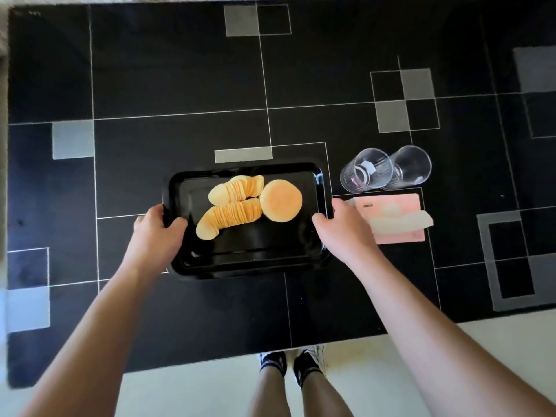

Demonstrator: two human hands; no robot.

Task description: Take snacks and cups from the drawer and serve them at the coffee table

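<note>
I hold a black tray [246, 260] with both my hands. My left hand [156, 227] grips the left edge, and my left fingers [177, 223] are clamped on the rim, with the thumb inside the tray. My right hand [343, 225] grips the right edge, and its fingers are clamped on that rim too. The tray is over the black bench [180, 85], near the middle of its front part. I cannot tell if it rests on the bench or is just above it.

On the tray are two rows of thin yellow chips [230, 216], leaning on each other like fallen cards. Just beside them, touching, is a round yellow cake [281, 200].

To the right of the tray stand two clear cups [365, 171], side by side and touching. In front of the cups lies a pink tissue pack [400, 218] with a white tissue sticking out. My right hand is just beside it.
</note>
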